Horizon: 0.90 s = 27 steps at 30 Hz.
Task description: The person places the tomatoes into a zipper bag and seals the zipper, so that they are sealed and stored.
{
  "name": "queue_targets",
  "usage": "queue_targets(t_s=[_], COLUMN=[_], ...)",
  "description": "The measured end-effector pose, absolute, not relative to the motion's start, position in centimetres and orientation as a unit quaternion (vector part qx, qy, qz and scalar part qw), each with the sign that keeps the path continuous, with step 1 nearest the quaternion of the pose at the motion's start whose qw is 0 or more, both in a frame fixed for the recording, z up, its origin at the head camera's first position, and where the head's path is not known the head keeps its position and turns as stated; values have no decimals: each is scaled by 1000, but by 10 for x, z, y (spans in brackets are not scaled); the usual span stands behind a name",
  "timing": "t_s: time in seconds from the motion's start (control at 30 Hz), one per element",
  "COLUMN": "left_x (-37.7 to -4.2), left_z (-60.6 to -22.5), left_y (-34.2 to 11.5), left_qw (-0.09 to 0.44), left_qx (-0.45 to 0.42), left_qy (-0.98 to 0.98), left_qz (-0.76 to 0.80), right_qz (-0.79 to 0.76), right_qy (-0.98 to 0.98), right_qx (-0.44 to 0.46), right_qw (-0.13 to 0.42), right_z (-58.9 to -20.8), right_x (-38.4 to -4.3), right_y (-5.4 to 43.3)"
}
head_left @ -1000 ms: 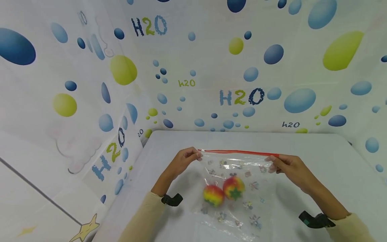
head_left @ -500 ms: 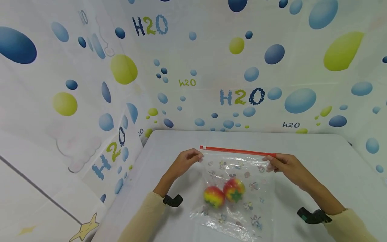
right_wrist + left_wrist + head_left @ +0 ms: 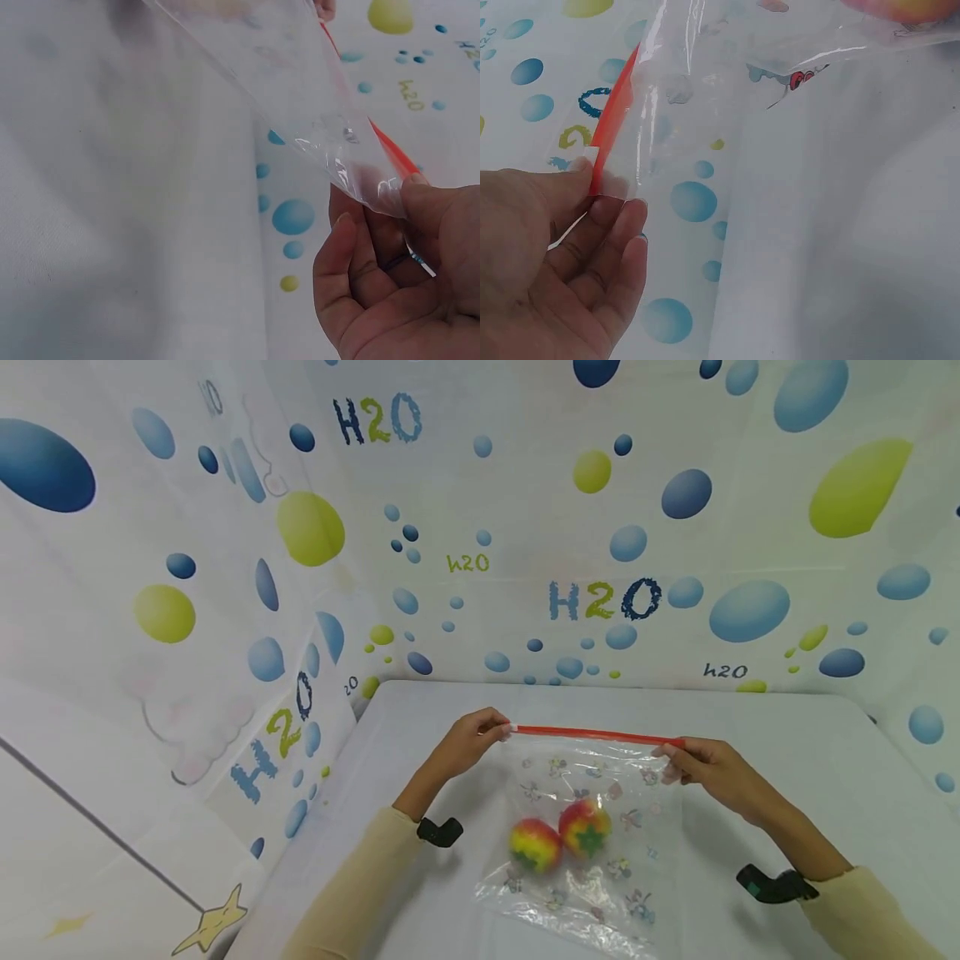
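Note:
Both hands hold up a clear zip bag [image 3: 645,835] with a small printed pattern, one at each top corner. The left hand [image 3: 468,743] pinches the left end of the red zip strip [image 3: 592,733], at its white slider [image 3: 591,152], between thumb and fingers. At the other end, the right hand [image 3: 708,770] pinches the strip and the corner of the film. Two red-and-yellow toy fruits with green leafy tops are inside, a left fruit [image 3: 535,843] and a right fruit [image 3: 587,827], side by side. In the right wrist view the right thumb [image 3: 427,199] presses on the corner.
A white table [image 3: 420,718] lies under the bag. Behind it and to the left stand white walls [image 3: 517,485] printed with blue and green drops and H2O lettering. A dark wrist camera [image 3: 441,832] sits on the left wrist, another camera [image 3: 776,885] on the right.
The left hand first slipped below the strip's left end, which stood free half a second ago; now it has risen and pinches that end. The right hand has barely moved.

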State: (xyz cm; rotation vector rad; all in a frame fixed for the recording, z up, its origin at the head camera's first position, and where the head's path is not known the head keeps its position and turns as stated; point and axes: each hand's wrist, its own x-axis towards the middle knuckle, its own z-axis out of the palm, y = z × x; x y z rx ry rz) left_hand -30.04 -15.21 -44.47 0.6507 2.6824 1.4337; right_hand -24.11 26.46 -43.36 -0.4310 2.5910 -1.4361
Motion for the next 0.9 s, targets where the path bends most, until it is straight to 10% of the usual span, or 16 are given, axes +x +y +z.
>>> queue_targets(t_s=[0.37, 0.9], left_x=[-299, -292], left_z=[-452, -450], left_y=[-147, -139], left_qw=[-5, -36], left_qx=[206, 238], left_qy=[881, 879], left_qz=[425, 412], right_qz=[-446, -331], right_qy=[881, 931], right_qx=[-138, -143], right_qw=[76, -60], right_z=[-443, -449], right_x=[-250, -269], right_y=[269, 235])
